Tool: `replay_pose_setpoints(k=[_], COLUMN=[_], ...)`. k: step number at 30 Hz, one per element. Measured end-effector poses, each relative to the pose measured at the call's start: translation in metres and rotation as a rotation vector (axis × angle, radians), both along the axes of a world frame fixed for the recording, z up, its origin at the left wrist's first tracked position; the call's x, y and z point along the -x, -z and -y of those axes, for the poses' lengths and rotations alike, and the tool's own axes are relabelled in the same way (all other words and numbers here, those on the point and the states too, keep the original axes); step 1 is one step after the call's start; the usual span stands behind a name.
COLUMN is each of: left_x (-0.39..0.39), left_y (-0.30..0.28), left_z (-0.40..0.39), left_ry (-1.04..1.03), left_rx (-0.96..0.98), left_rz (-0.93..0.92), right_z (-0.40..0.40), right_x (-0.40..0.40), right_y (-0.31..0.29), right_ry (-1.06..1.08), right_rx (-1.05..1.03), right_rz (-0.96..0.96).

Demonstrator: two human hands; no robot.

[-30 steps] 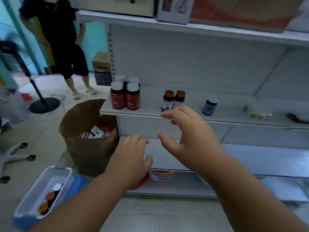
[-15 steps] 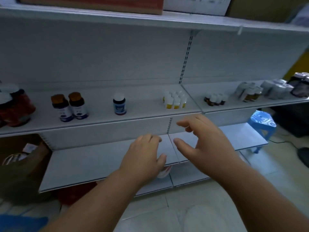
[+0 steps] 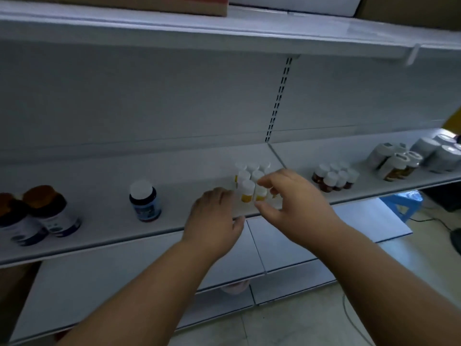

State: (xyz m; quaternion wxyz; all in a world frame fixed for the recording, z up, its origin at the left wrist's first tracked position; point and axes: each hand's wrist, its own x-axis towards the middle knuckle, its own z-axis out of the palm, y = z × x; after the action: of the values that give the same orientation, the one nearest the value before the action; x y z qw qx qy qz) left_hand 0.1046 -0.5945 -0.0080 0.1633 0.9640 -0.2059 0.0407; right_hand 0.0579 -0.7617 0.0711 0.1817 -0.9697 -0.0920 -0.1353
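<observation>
Hands frame the work and hold nothing. The left hand (image 3: 214,221) lies with its fingers loosely extended at the left flank of the small bottles (image 3: 247,189). The right hand (image 3: 296,203) is spread in an open C, forefinger above and thumb below the front right of the group. Whether either hand touches a bottle cannot be told.

The small bottles, white-capped and yellow-labelled, stand upright in tight rows near the front edge of the middle shelf (image 3: 99,211), just left of the upright joint in the back panel. They look like light, rigid plastic with smooth, somewhat slippery walls. Packed cap to cap, one nudged at the top is likely to tip its neighbours. The surest hold is probably low on the outer walls of the group, squeezed between both palms, or round the body below the cap if one is taken alone.

On the same shelf a dark blue bottle (image 3: 145,202) stands well to the left, with brown-capped bottles (image 3: 50,211) beyond it. To the right are dark vials (image 3: 334,178) and grey jars (image 3: 394,161). A blue stool (image 3: 404,203) stands on the floor.
</observation>
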Motion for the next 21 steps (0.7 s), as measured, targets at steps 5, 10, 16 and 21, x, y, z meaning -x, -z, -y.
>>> replay_pose_setpoints(k=[5,10,16,21], left_x=[-0.016,-0.017,-0.015,-0.017], left_y=[0.027,0.05,0.048,0.052], left_z=[0.014,0.023,0.028,0.028], left_ry=[-0.062,-0.048,-0.101,-0.115], left_rx=[-0.095,-0.254,-0.294,-0.305], left_rz=[-0.114,-0.14,-0.17,-0.158], right_z=[0.011,0.022,0.029,0.032], right_x=[-0.058,-0.082,-0.089,-0.088], right_y=[0.043,0.069,0.075,0.071], right_ry=[-0.038,-0.083,-0.15,-0.184], right_rx=[0.107,0.265,0.297,0.188], right_rz=[0.006,0.113,0.157,0.193])
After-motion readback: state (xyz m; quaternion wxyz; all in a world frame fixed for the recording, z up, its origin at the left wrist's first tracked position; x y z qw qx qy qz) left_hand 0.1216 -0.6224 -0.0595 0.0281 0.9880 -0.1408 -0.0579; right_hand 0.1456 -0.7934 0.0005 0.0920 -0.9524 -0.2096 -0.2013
